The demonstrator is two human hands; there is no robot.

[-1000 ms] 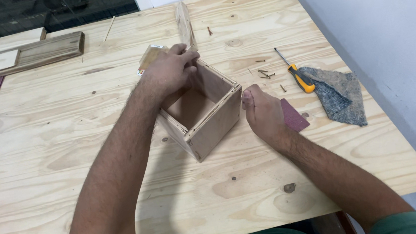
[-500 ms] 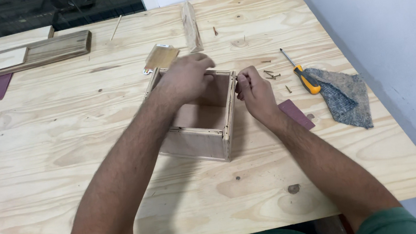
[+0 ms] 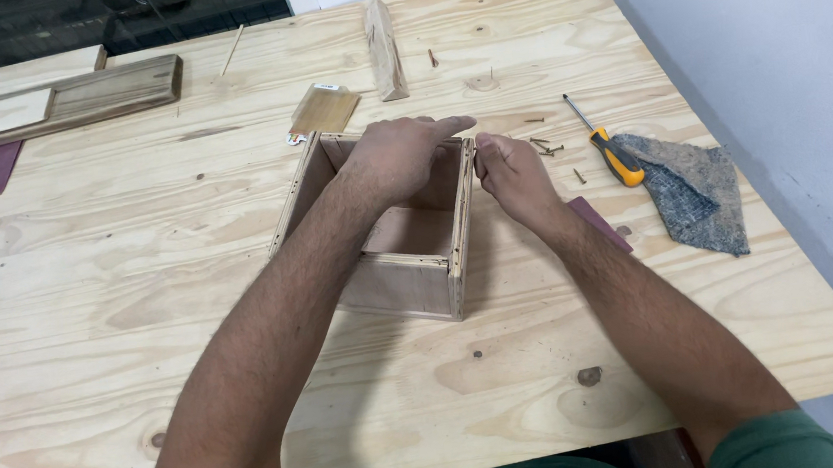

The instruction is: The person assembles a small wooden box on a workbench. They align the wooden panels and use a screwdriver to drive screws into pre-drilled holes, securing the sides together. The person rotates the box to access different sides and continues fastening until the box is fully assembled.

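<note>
While the left hand (image 3: 398, 157) lies draped over the far wall of the open wooden box (image 3: 386, 229) mid-desk (image 3: 120, 290), keep that grip firm and steady the right hand (image 3: 511, 170), fingers pinched at the rim's corner.

One head-worn camera looks steeply down, close over the plywood table (image 3: 93, 322).

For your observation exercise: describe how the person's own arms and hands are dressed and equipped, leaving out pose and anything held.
Both forearms are bare, with visible hair. The left hand and right hand wear no gloves, and no rings, watch or bands show. Green sleeves appear only at the bottom edge, near the upper arms. No tools or straps are attached.
</note>
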